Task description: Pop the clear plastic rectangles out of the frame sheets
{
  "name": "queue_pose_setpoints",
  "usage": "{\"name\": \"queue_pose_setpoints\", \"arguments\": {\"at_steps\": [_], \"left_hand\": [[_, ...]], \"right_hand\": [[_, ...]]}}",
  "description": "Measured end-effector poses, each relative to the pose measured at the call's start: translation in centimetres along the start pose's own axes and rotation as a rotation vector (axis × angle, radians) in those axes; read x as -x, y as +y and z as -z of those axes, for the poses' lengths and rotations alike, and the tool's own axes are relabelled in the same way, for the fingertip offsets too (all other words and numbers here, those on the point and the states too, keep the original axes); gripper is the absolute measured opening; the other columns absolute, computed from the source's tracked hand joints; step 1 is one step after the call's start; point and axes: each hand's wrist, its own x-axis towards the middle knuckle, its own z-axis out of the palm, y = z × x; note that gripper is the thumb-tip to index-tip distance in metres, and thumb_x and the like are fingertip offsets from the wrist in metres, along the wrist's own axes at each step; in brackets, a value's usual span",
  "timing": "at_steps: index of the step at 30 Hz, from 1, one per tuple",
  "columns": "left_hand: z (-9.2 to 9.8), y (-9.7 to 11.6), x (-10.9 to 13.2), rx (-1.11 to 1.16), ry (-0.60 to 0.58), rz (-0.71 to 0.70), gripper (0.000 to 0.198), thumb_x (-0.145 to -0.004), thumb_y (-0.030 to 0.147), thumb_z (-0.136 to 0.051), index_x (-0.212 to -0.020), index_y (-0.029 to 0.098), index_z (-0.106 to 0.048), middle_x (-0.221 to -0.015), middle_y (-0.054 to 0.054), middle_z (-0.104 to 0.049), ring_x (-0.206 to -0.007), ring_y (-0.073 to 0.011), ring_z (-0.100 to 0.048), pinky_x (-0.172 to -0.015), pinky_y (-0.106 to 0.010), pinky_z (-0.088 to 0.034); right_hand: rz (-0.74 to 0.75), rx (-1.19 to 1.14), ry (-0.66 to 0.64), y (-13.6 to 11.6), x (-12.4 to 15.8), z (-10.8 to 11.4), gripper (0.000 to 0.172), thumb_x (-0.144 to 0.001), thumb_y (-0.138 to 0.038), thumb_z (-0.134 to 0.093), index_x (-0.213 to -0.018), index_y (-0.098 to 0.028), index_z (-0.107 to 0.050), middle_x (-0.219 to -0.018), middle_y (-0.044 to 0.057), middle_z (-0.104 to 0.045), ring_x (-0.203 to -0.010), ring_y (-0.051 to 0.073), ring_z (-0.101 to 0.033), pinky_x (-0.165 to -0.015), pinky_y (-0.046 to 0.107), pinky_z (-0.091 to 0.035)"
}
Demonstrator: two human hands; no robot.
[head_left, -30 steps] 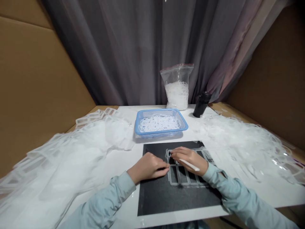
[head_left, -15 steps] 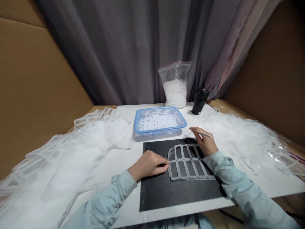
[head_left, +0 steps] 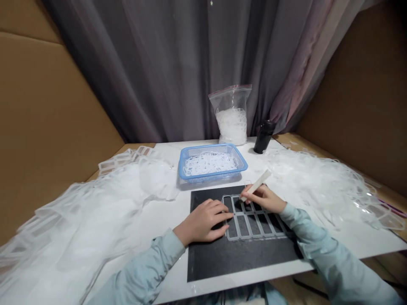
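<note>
Left hand (head_left: pixel 203 221) open and flat, fingertips pinning the left edge of the clear plastic grid (head_left: pixel 254 221), which lies on the black mat (head_left: pixel 241 262) on the table (head_left: pixel 152 237). Right hand (head_left: pixel 263 198) pinches a white stick (head_left: pixel 257 184), its tip at the grid's far row.

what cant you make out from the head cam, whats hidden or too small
All in the head view:
Part of the translucent grid frame: the right hand covers its upper edge, the left hand its left edge.
The white stick: the right hand's fingers hide its held part.
The loops in the blue basket: too small and tangled to count.
The sleeves: cut off by the bottom edge.
</note>
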Motion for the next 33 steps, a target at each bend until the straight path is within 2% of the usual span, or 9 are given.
{"name": "queue_pose_setpoints", "arguments": {"at_steps": [4,11,16,21,26,33], "left_hand": [[-0.1,0.1,0.1,0.006,-0.051,0.01,0.033,-0.097,0.029,-0.05,-0.128,0.021,-0.06,-0.117,-0.01,-0.064,-0.112,-0.0249,-0.056,-0.094,-0.039,-0.043],[0.0,0.1,0.1,0.026,-0.094,0.06,0.034,-0.097,0.03,-0.049,-0.129,0.026,-0.06,-0.122,-0.011,-0.06,-0.118,-0.027,-0.051,-0.097,-0.042,-0.04],[0.1,0.3,-0.1,0.054,-0.095,0.086,0.03,-0.096,0.029,-0.052,-0.123,0.025,-0.063,-0.121,-0.01,-0.059,-0.118,-0.0257,-0.05,-0.098,-0.041,-0.04],[0.1,0.2,-0.3,0.075,-0.085,0.098,0.028,-0.094,0.028,-0.055,-0.12,0.024,-0.065,-0.117,-0.009,-0.059,-0.115,-0.0248,-0.05,-0.097,-0.04,-0.04],[0.3,0.3,-0.4,0.094,-0.084,0.105,0.028,-0.094,0.028,-0.056,-0.12,0.026,-0.065,-0.115,-0.009,-0.059,-0.113,-0.0241,-0.051,-0.096,-0.039,-0.04],[0.2,0.2,-0.3,0.104,-0.079,0.1,0.028,-0.094,0.029,-0.056,-0.119,0.026,-0.065,-0.111,-0.008,-0.061,-0.111,-0.0244,-0.053,-0.094,-0.039,-0.04]], "right_hand": [[0.03,-0.012,-0.135,-0.7,0.2,-0.9,0.042,-0.097,-0.051,-0.05,-0.087,-0.014,-0.068,-0.075,0.004,-0.071,-0.066,0.015,-0.069,-0.061,0.025,-0.057],[0.167,0.112,-0.176,-1.7,0.2,-0.7,0.034,-0.101,-0.039,-0.047,-0.088,-0.015,-0.068,-0.08,0.006,-0.072,-0.074,0.016,-0.068,-0.072,0.028,-0.055],[0.337,0.287,-0.233,-2.6,0.7,-0.9,0.03,-0.102,-0.029,-0.041,-0.092,-0.017,-0.066,-0.081,0.006,-0.069,-0.075,0.016,-0.064,-0.071,0.027,-0.05],[0.462,0.542,-0.218,-2.6,0.9,-1.7,0.031,-0.101,-0.023,-0.037,-0.09,-0.017,-0.065,-0.073,0.007,-0.062,-0.067,0.018,-0.054,-0.064,0.029,-0.042],[0.445,0.754,-0.075,-1.5,0.7,-0.9,0.029,-0.1,-0.022,-0.039,-0.089,-0.018,-0.066,-0.074,0.007,-0.062,-0.069,0.02,-0.053,-0.064,0.032,-0.038],[0.151,0.929,0.328,-0.1,0.7,2.5,0.034,-0.102,-0.025,-0.034,-0.093,-0.017,-0.066,-0.077,0.01,-0.063,-0.071,0.022,-0.055,-0.065,0.032,-0.036]]}}
